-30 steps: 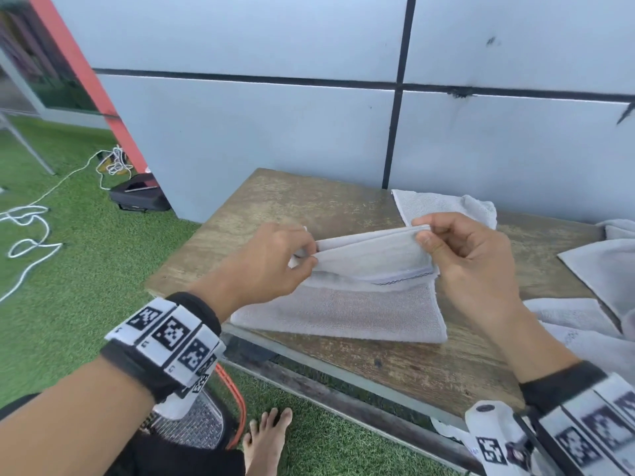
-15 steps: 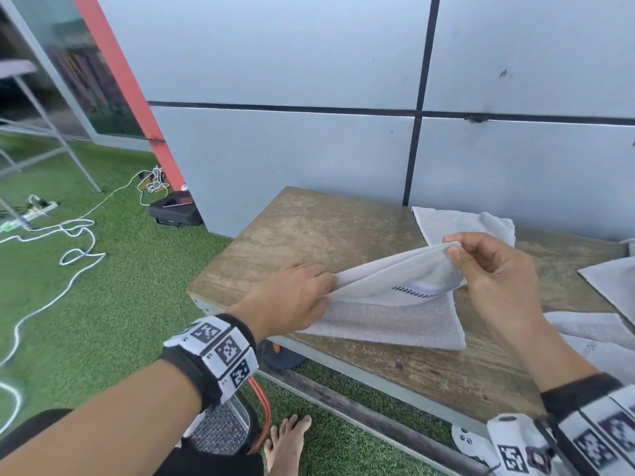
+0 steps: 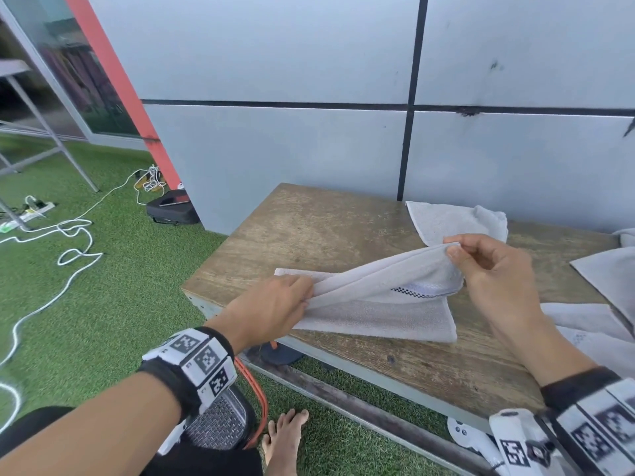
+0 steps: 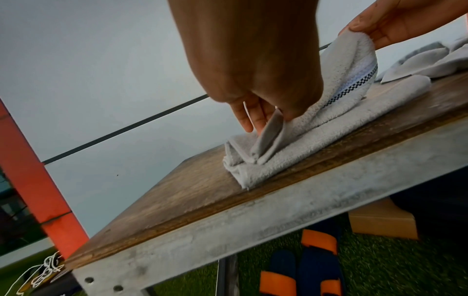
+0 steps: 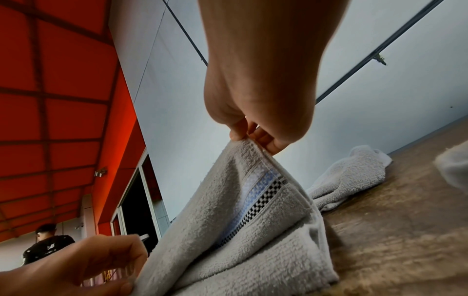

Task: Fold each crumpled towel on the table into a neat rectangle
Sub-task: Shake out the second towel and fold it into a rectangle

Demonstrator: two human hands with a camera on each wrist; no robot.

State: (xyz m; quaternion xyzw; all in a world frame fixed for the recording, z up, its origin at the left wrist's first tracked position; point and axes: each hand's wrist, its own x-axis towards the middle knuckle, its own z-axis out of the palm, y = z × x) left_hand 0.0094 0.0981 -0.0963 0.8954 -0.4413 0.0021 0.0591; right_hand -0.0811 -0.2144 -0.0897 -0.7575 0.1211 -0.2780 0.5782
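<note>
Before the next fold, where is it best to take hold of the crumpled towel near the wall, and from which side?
Probably by the hemmed corner of the crumpled towel that lies flat towards the table's middle, approached from its left. That edge is spread and thin; the right end is bunched, so a pinch there would gather several layers.

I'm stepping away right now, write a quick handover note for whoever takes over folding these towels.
Left hand pinches the left end of the grey towel, low at the table. Right hand pinches its right corner, lifted, so the top layer is raised.
Done: this towel is partly folded, lower layers flat near the front edge.
Left: lay the raised layer down and square it. Another towel lies behind by the wall, and more towels at the right look unfolded.
</note>
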